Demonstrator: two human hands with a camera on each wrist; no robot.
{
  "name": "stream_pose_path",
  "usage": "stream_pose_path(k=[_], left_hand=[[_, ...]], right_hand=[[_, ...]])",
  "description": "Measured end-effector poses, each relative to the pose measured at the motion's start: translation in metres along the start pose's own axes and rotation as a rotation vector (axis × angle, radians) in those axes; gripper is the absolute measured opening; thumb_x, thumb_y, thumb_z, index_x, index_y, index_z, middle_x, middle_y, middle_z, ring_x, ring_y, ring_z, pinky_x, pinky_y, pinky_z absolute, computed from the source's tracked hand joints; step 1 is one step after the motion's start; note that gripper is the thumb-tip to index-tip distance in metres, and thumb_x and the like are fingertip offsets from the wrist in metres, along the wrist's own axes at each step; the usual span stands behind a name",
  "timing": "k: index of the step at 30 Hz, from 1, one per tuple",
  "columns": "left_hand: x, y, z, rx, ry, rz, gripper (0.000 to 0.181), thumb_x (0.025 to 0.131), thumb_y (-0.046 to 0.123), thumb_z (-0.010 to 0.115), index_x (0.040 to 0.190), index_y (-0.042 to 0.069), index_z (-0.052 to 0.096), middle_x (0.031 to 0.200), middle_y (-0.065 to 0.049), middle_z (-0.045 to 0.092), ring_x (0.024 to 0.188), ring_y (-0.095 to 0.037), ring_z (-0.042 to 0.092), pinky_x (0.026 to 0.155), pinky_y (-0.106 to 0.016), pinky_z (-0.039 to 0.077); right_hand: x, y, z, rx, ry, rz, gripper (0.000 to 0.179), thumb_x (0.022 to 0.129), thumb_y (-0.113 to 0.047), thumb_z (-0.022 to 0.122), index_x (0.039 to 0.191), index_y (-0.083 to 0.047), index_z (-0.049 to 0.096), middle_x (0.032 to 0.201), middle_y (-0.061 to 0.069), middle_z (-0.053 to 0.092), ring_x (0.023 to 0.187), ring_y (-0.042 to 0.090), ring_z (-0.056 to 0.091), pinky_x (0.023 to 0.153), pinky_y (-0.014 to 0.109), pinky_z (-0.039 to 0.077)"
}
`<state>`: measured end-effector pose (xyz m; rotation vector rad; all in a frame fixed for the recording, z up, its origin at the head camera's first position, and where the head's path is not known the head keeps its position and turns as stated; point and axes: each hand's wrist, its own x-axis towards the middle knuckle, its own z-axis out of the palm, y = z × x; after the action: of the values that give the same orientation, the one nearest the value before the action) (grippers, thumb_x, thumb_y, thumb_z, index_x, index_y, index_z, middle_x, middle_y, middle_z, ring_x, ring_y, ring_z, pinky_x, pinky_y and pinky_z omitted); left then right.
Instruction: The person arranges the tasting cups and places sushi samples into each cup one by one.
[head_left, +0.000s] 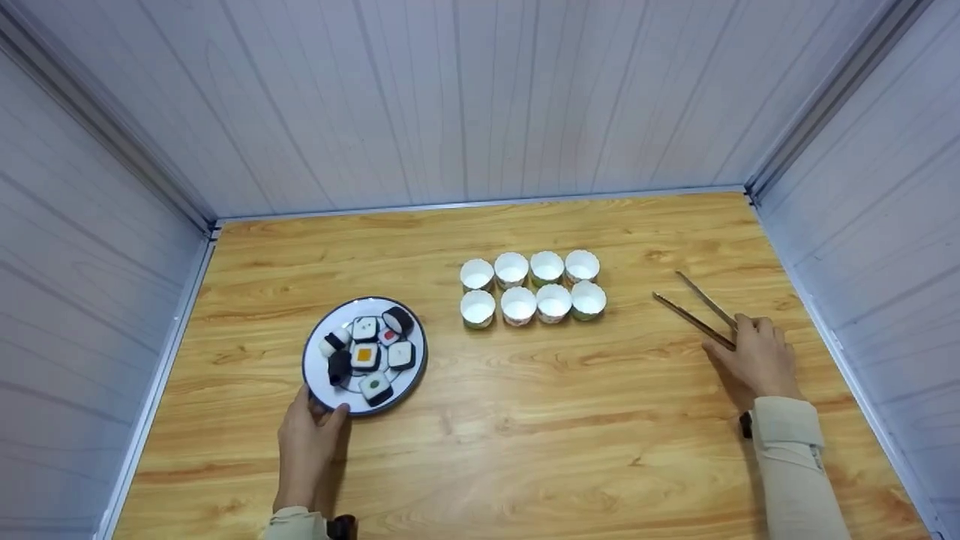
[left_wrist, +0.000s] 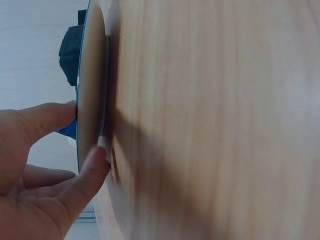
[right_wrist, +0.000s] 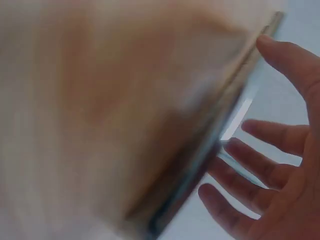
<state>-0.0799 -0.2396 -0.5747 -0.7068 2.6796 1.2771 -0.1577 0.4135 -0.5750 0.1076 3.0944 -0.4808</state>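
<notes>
My left hand [head_left: 309, 442] grips the near-left rim of a white plate [head_left: 319, 382] with a dark blue edge. In the left wrist view the thumb lies at the rim and a finger reaches under the plate's underside [left_wrist: 92, 95]. On the plate lie several sushi pieces [head_left: 365, 357], black outside with white tops, one with an orange centre. At the right, my right hand [head_left: 761, 360] is at the near end of metal tongs [head_left: 694, 321], whose two arms point up and left. The right wrist view shows its fingers spread beside the blurred tongs, thumb tip at one arm.
Several white-lined paper cups [head_left: 518, 304] with patterned outsides stand in two rows in the middle of the wooden table [head_left: 525, 420], between plate and tongs. Pale panel walls [head_left: 480, 105] enclose the table at the back and both sides. The right wall is close to my right hand.
</notes>
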Motion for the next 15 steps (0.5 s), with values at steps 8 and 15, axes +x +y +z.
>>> stream_pose_path(k=[8, 15], left_hand=[[0.0035, 0.0037, -0.0002, -0.015, -0.034, -0.049, 0.072, 0.096, 0.010, 0.066, 0.155, -0.003, 0.026, 0.138, -0.030, 0.046, 0.120, -0.039, 0.052, 0.100, -0.051, 0.045], [0.0016, 0.0035, 0.0005, -0.016, -0.050, -0.039, 0.075, 0.097, 0.011, 0.064, 0.156, -0.005, 0.020, 0.144, -0.032, 0.040, 0.125, -0.039, 0.047, 0.106, -0.053, 0.039]], right_hand=[[0.0010, 0.0064, 0.0002, 0.004, -0.048, 0.005, 0.065, 0.101, -0.043, 0.058, 0.127, 0.015, 0.049, 0.120, 0.042, 0.044, 0.105, 0.061, 0.042, 0.075, 0.072, 0.039], [0.0022, 0.0069, -0.0048, 0.006, -0.087, -0.015, 0.059, 0.104, -0.037, 0.055, 0.128, 0.017, 0.048, 0.120, 0.042, 0.044, 0.105, 0.060, 0.043, 0.076, 0.071, 0.041]])
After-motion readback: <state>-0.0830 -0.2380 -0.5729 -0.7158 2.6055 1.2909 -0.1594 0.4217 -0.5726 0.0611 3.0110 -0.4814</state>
